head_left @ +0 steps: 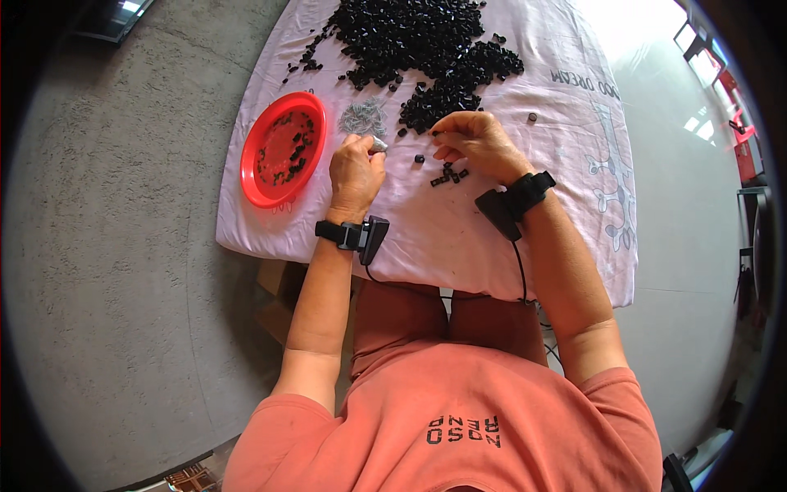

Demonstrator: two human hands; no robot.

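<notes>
My left hand [356,174] is closed, its fingers curled beside a small heap of thin silver pins [363,118]. Something small and greyish shows at its fingertips, too unclear to name. On the right, the thumb and forefinger of my right hand [485,146] pinch together by a small black piece at the near edge of the big pile of small black plastic pieces [410,37]. Just below that hand lies a little cluster of black pieces [448,175]. A single black piece [420,159] rests between my two hands.
A red round plastic dish [253,185] with black pieces in it stands at the table's left. A pale pink printed cloth [566,152] covers the table. One dark round piece [532,117] lies apart at right. Cables [522,275] run from the black wrist-strapped devices.
</notes>
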